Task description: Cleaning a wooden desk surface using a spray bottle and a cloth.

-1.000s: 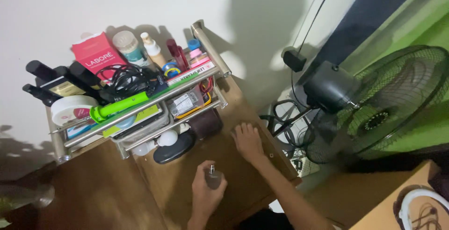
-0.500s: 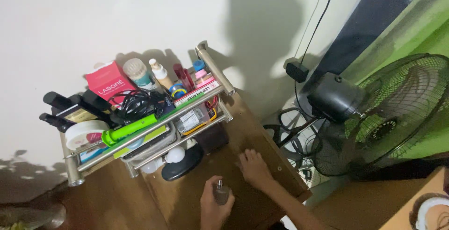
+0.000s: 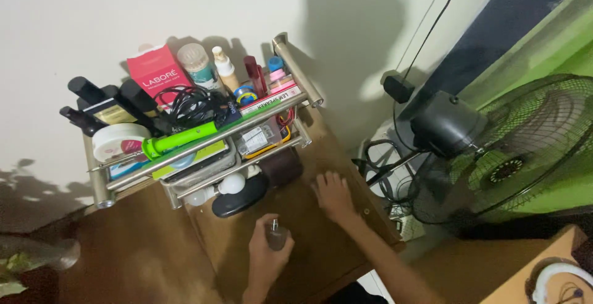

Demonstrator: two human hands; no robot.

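the left hand grips a small spray bottle just below the metal rack; the right hand lies open and flat on the desk, right of the rack

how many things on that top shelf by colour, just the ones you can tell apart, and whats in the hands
Top shelf of the metal rack:
Black bottles: 3
Red box: 1
Green tool: 1
White round tub: 1
Black cable bundle: 1
Left hand, small spray bottle: 1
Right hand, flat on the wooden table: 0
Total: 8
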